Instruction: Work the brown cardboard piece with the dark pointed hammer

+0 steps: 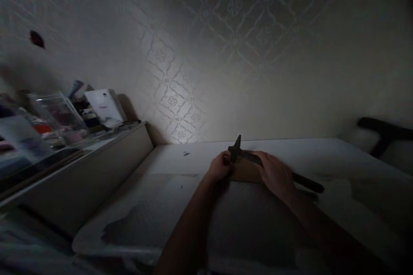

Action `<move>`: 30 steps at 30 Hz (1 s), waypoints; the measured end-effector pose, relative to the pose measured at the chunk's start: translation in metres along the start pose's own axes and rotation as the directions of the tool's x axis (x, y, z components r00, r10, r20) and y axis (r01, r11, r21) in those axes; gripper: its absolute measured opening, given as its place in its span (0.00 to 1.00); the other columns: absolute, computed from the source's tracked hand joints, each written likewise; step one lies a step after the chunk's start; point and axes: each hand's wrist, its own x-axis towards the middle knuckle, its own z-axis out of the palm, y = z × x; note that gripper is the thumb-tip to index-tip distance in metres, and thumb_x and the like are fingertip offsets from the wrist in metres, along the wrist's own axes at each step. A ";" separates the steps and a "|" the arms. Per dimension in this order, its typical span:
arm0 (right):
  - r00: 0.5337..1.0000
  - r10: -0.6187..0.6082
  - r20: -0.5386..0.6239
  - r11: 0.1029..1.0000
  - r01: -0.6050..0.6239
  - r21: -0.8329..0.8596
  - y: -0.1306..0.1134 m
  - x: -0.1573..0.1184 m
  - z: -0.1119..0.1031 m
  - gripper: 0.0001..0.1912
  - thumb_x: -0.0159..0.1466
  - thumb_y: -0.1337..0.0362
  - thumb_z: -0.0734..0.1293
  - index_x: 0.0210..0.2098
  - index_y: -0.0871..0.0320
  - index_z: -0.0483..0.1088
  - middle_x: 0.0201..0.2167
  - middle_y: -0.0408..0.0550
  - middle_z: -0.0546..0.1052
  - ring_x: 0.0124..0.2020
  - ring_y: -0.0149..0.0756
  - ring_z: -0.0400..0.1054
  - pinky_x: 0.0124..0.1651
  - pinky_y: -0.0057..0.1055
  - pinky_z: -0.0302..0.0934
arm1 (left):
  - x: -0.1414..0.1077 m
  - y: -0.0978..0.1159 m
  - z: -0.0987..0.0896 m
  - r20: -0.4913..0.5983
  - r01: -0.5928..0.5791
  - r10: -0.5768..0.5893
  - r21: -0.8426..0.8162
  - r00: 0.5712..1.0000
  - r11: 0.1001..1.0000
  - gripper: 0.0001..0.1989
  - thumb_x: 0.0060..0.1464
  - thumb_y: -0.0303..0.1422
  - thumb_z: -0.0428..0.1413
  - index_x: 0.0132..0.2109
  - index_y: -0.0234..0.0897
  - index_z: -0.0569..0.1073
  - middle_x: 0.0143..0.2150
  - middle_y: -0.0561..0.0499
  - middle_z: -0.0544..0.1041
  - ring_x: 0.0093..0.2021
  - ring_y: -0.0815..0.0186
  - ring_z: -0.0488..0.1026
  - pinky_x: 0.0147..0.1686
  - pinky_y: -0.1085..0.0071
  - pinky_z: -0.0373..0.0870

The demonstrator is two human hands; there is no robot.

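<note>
In dim light, a hammer lies over the brown board, its head above the board's left end and its handle running out past the right end, above a white table. The right hand has its fingers closed around the handle over the board's right side. At the board's left end, the left hand curls its fingers inward beside the hammer's head; whether they pinch anything small cannot be told in the shadow. The hammer looks stiff and sturdy, probably weighted toward its head, and seems best held by the handle; the flat board appears light and firm, best steadied at its edges.
</note>
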 end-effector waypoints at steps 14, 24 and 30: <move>1.000 -0.011 -0.028 1.000 0.011 0.017 0.000 -0.001 0.000 0.16 0.61 0.70 0.58 0.49 0.54 0.62 0.42 0.48 0.73 0.43 0.37 0.66 0.42 0.33 0.58 | -0.002 0.006 -0.002 0.008 0.002 -0.002 -0.007 1.000 1.000 0.17 0.41 0.22 0.56 0.42 0.33 0.67 0.38 0.48 0.76 0.37 0.66 0.72 0.36 0.74 0.67; 0.999 0.049 0.018 0.999 -0.049 0.023 -0.001 -0.001 -0.002 0.16 0.61 0.70 0.57 0.49 0.53 0.62 0.43 0.48 0.73 0.42 0.37 0.67 0.41 0.32 0.57 | -0.002 0.004 -0.001 0.021 -0.006 0.007 -0.024 1.000 1.000 0.16 0.42 0.22 0.56 0.42 0.33 0.68 0.37 0.48 0.75 0.36 0.67 0.71 0.37 0.73 0.67; 0.998 0.059 0.031 0.998 -0.059 0.013 -0.002 -0.002 -0.003 0.18 0.61 0.69 0.58 0.50 0.52 0.61 0.42 0.47 0.73 0.41 0.37 0.67 0.38 0.31 0.57 | -0.001 0.002 -0.002 0.010 0.001 -0.001 -0.012 1.000 1.000 0.19 0.41 0.23 0.57 0.43 0.34 0.68 0.38 0.49 0.75 0.37 0.67 0.71 0.37 0.73 0.67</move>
